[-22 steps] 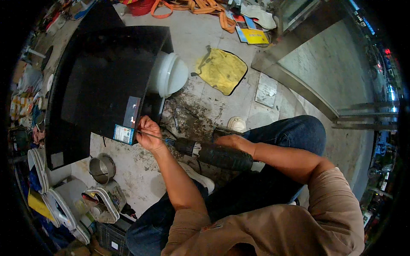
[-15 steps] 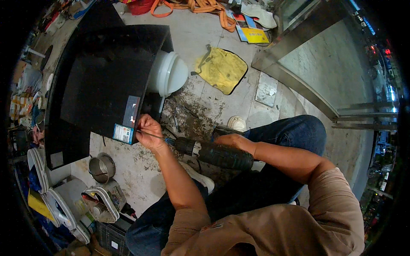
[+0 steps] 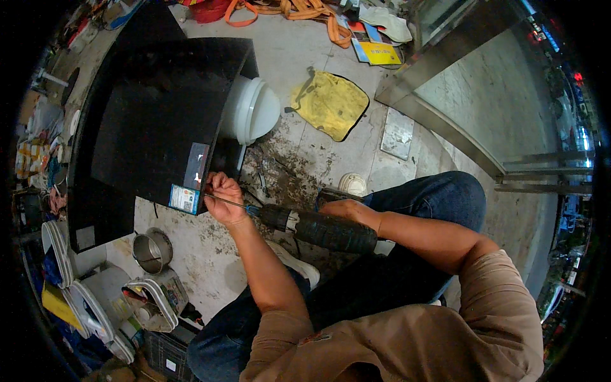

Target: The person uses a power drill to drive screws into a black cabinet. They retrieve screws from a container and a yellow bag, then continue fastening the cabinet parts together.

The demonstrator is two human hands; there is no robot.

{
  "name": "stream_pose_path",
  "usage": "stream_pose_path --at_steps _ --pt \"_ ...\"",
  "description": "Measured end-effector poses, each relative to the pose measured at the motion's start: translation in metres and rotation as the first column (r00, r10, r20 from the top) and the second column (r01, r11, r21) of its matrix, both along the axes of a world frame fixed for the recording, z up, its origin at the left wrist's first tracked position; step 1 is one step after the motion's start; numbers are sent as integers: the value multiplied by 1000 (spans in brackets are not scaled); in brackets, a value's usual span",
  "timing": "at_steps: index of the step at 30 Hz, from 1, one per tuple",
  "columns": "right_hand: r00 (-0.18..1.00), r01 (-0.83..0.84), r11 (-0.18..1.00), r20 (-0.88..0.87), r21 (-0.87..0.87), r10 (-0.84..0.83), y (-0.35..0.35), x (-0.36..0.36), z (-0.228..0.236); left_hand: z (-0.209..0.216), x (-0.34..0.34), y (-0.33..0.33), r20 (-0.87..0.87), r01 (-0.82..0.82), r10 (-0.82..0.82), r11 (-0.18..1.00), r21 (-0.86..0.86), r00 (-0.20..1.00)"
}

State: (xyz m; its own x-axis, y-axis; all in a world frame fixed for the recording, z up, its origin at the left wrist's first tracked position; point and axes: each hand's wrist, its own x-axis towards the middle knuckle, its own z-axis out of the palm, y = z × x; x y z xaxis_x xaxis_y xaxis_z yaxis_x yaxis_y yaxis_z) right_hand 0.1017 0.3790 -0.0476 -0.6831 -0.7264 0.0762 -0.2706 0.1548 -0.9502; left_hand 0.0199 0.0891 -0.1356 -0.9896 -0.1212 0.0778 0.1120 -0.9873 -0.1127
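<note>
A large black box-like cabinet (image 3: 153, 114) lies open on the floor at the left, with a blue-and-white label (image 3: 184, 199) on its near corner. At that corner's edge is my left hand (image 3: 223, 197), its fingers curled and pinched; whatever sits between the fingertips is hidden. A long thin driver bit (image 3: 233, 204) runs into this hand from a dark power drill (image 3: 331, 233). My right hand (image 3: 351, 211) wraps round the drill's grip, and the drill's body lies level, pointing left at the cabinet edge.
A white bucket (image 3: 259, 111) lies on its side against the cabinet. Beyond are a yellow cloth (image 3: 331, 104), a metal plate (image 3: 397, 134) and orange straps (image 3: 312, 9). A metal-framed glass door (image 3: 471, 108) stands right. Near left are a metal ring (image 3: 153, 251) and cut-open containers (image 3: 156, 302).
Almost nothing differs. My left hand has shifted very slightly at the cabinet edge; the drill and right hand keep their place.
</note>
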Motion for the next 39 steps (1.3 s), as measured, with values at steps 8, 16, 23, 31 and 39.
stream_pose_path --at_steps 8,16,23,31,39 --pt "1000 14 999 1 36 -14 0 1 -4 -3 -3 -5 -68 -6 5 1000 -11 998" --pt "995 20 1000 -95 19 -18 1 1 -2 -3 -2 -3 -51 23 -20 999 43 998" --pt "1000 6 998 18 68 -8 0 0 4 -1 -1 -2 -67 3 -1 1000 29 998" --pt "1000 -25 999 -15 27 26 -1 -1 1 -1 -3 -3 -69 22 -15 995 96 998" --pt "999 13 1000 -48 29 -12 -1 0 5 3 -3 -3 -92 55 -45 992 111 995"
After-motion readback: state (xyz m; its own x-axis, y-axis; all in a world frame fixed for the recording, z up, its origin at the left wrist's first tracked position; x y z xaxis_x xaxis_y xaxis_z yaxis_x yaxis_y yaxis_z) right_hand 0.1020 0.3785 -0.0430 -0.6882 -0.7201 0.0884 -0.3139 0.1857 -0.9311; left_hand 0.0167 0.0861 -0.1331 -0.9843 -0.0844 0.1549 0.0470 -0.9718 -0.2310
